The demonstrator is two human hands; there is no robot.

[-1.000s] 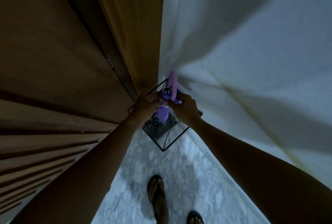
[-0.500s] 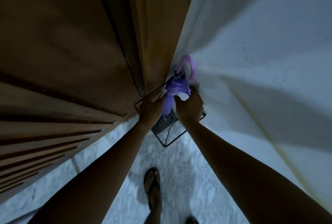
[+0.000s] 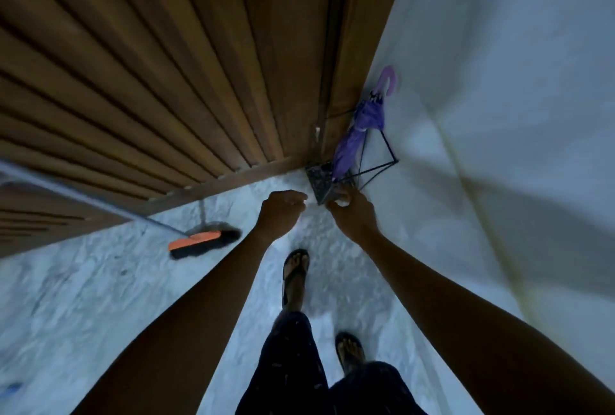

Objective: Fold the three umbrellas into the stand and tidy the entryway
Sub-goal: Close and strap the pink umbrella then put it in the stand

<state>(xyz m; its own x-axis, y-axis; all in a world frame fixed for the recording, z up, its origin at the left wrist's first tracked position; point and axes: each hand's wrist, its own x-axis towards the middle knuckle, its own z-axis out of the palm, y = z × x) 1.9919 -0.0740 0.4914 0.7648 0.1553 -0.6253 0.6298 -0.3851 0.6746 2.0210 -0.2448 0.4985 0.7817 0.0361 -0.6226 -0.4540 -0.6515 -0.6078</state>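
A folded purple umbrella (image 3: 353, 144) with a curved lilac handle (image 3: 388, 79) stands upright in a black wire stand (image 3: 388, 149). The stand sits in the corner between the wooden slatted door and the white wall. My left hand (image 3: 282, 212) hovers to the lower left of the stand's base with its fingers curled in, holding nothing. My right hand (image 3: 353, 216) is just below the base. Its loosely spread fingertips overlap the stand's lower corner, and whether they touch it is unclear. Neither hand is on the umbrella. No other umbrella is in sight.
A broom (image 3: 199, 243) with an orange head and black bristles lies on the marble floor (image 3: 100, 298) at left, its handle running up-left. The slatted wooden door (image 3: 166, 65) fills the upper left, the white wall (image 3: 499, 115) the right. My sandalled feet (image 3: 294, 271) stand below.
Both hands have let go of the purple umbrella and drawn back and down from it. The view has pulled away from the corner, showing the floor, the broom and my legs.
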